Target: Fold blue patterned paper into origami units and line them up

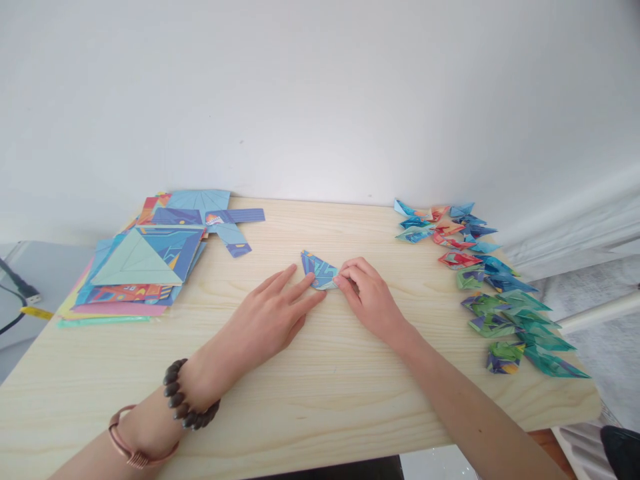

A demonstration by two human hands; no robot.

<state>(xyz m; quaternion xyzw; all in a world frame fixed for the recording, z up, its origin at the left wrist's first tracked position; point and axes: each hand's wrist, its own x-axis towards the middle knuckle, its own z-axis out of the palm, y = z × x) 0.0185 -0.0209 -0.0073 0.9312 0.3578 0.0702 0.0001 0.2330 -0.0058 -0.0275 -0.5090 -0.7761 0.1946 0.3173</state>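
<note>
A small folded piece of blue patterned paper [318, 270] lies flat near the middle of the light wooden table [320, 393]. My left hand [270, 317] rests flat with its fingers stretched out, and the fingertips press on the paper's near left edge. My right hand [367, 293] is curled, its fingertips pinching the paper's right corner against the table. A dark bead bracelet and a copper bangle sit on my left wrist.
A stack of coloured patterned paper sheets [143, 267] lies at the table's back left. Several folded paper pieces [487, 280] in blue, red and green run along the right edge. A white wall stands behind the table. A cable [15, 293] shows at far left.
</note>
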